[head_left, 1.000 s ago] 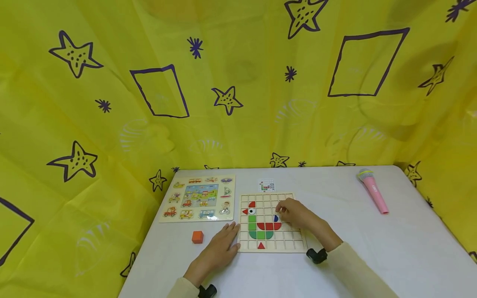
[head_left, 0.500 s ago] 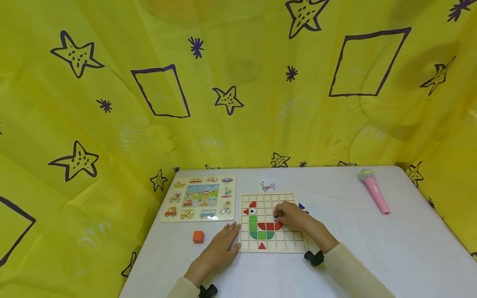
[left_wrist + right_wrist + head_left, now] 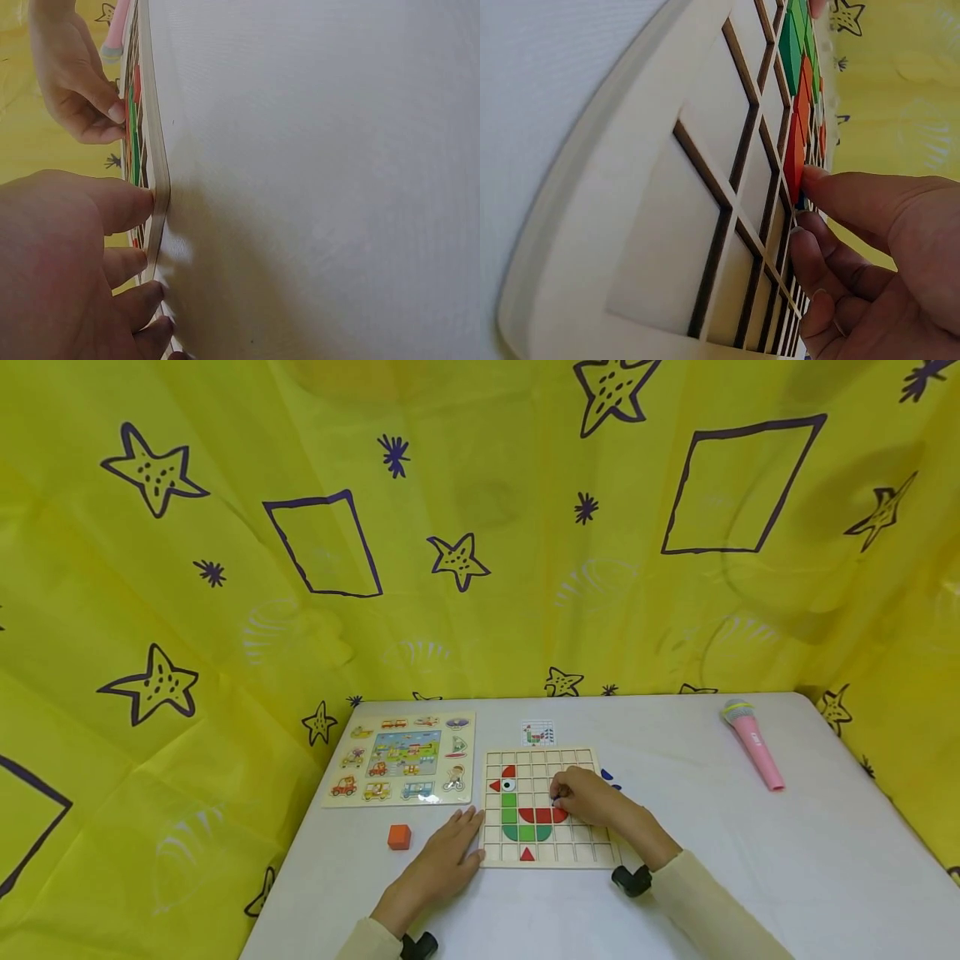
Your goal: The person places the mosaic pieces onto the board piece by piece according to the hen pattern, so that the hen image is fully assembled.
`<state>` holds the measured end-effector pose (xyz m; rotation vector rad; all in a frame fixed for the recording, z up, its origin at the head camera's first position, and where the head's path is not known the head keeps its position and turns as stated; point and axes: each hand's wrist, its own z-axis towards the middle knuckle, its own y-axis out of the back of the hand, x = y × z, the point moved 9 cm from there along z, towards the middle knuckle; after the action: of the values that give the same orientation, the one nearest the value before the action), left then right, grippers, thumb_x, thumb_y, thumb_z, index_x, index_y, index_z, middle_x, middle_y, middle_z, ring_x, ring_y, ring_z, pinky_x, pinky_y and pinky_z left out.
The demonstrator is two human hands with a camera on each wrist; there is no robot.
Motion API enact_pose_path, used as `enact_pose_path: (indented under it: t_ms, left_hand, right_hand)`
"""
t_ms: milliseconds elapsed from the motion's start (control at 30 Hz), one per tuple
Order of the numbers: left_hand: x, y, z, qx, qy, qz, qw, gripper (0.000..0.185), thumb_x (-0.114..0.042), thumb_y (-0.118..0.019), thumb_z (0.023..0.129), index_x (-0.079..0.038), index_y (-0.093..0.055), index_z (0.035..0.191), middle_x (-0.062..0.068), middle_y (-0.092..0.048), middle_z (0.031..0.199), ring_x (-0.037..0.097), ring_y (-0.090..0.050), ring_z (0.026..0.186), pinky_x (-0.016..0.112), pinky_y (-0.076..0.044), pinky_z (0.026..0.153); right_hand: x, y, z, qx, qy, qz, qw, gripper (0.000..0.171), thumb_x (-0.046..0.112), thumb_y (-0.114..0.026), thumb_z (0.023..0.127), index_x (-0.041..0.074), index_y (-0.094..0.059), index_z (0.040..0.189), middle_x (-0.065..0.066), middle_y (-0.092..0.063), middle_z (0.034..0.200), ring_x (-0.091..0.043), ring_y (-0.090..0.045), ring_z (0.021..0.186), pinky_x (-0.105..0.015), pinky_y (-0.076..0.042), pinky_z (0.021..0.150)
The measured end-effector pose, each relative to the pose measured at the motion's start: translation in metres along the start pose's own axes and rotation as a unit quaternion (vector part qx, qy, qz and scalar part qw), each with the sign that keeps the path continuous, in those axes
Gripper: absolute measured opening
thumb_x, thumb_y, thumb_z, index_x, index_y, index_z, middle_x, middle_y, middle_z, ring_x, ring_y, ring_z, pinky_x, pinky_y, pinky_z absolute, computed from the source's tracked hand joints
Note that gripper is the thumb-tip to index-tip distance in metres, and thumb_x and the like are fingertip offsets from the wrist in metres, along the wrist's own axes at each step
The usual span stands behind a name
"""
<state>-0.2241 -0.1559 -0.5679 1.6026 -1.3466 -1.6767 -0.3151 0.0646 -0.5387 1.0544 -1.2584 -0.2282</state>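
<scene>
- I see the right hand (image 3: 591,795) pinching a small blue piece (image 3: 802,201) between thumb and fingers; most of the piece is hidden.
- This piece is over the grid board (image 3: 581,857), just beyond the right end of the red row (image 3: 542,816). Whether it sits in its cell, I cannot tell.
- The left hand (image 3: 448,853) grips nothing; its extended fingers touch the board's left edge.
- I judge that the step in hand is fitting this blue piece into the figure, as the small card (image 3: 538,733) seems to show.
- The next move, in my opinion, calls for aligning it with the cell walls, pressing lightly, then releasing.
- More blue pieces (image 3: 607,774) lie just beside the board's right edge.
</scene>
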Motion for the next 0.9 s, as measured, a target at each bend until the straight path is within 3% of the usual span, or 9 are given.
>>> enact_pose_path:
  t_ms: [233,500,733,900]
  left_hand:
    - [0.0,-0.001,0.0,0.004,0.001,0.0,1.0,0.065,-0.036,-0.055,0.108,-0.016,-0.033,0.167,0.004,-0.028,0.174,0.032,-0.023,0.162,0.058,-0.028,0.128]
    - [0.0,0.0,0.0,0.005,0.003,0.0,1.0,0.066,-0.036,-0.055,0.108,-0.016,-0.033,0.167,0.004,-0.028,0.174,0.033,-0.023,0.162,0.058,-0.028,0.128]
    - [0.0,0.0,0.0,0.004,0.003,0.0,1.0,0.066,-0.037,-0.055,0.108,-0.016,-0.033,0.167,0.003,-0.028,0.175,0.032,-0.022,0.162,0.058,-0.028,0.128]
    - [0.0,0.0,0.0,0.003,0.0,-0.001,1.0,0.066,-0.036,-0.054,0.108,-0.016,-0.033,0.167,0.004,-0.029,0.174,0.033,-0.023,0.162,0.058,-0.028,0.128]
  right_hand:
    - [-0.003,0.012,-0.002,-0.004,-0.012,0.013,1.0,0.003,0.007,-0.072,0.098,0.01,-0.071,0.099,0.002,-0.062,0.092,-0.016,-0.055,0.087,-0.033,-0.05,0.08]
    - [-0.034,0.055,-0.003,-0.042,-0.056,0.005,0.998,0.011,0.011,-0.068,0.101,0.003,-0.071,0.109,-0.01,-0.065,0.1,-0.023,-0.058,0.088,-0.037,-0.054,0.075]
    - [-0.071,0.073,-0.003,-0.044,-0.135,-0.012,0.99,0.03,0.013,-0.063,0.103,0.0,-0.065,0.13,-0.026,-0.062,0.125,-0.038,-0.06,0.109,-0.056,-0.055,0.097]
    - [-0.083,0.067,-0.003,-0.028,-0.139,-0.016,0.99,0.022,0.009,-0.064,0.102,0.001,-0.069,0.122,-0.023,-0.065,0.118,-0.036,-0.061,0.106,-0.055,-0.055,0.097]
